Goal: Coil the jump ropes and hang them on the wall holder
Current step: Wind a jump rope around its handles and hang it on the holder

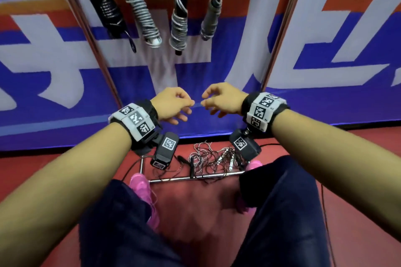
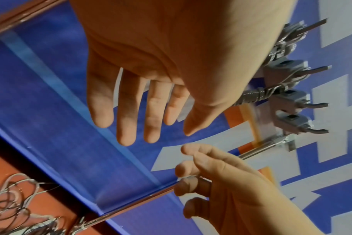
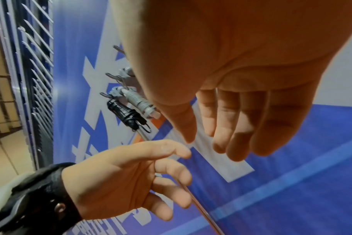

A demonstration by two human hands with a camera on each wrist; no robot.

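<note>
Up front, left hand (image 1: 171, 106) and right hand (image 1: 223, 99) hover loose-fingered, gripping nothing. Below on the floor, tangled jump ropes (image 1: 212, 156) sprawl along a metal bar (image 1: 195, 176), no single axis. They look thin, light, floppy and snag-prone, so grab by a dark handle (image 1: 192, 163). Beyond, coiled bundles (image 1: 141, 15) hang long axis downward off the wall holder (image 2: 287, 101).

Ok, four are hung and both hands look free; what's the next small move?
Probably lower both hands to the tangled ropes on the floor and pick out one handle. Four coiled ropes already hang above, while the left hand and right hand hover open, apparently holding nothing.
</note>
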